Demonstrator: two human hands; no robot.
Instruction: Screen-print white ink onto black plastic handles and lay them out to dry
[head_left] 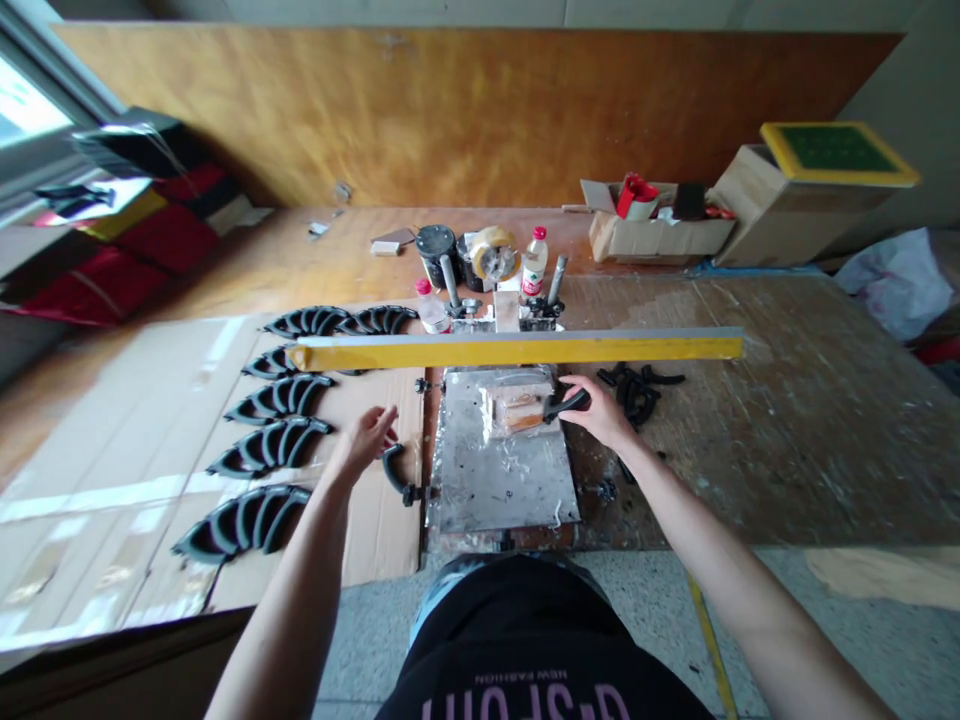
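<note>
My right hand (598, 412) grips a curved black plastic handle (568, 404) between thumb and fingers, at the right edge of a small block wrapped in clear tape (519, 408). That block sits on a scuffed metal plate (495, 485). Left of the plate, my left hand (369, 440) hovers over cardboard with its fingers loosely bent and nothing visible in them. Just below its fingertips lies another curved black handle (393, 470). Fanned rows of similar handles (255, 520) cover the cardboard (375, 545) further left. A loose pile of them (637, 395) lies right of my right hand.
A long yellow bar (517, 351) spans above the plate, in front of clamp posts (556, 280). Behind stand a black tub (436, 252), a tape roll (495, 255) and a red-capped bottle (534, 262). Boxes (660, 238) occupy the back right; more stacked boxes (157, 235) stand left.
</note>
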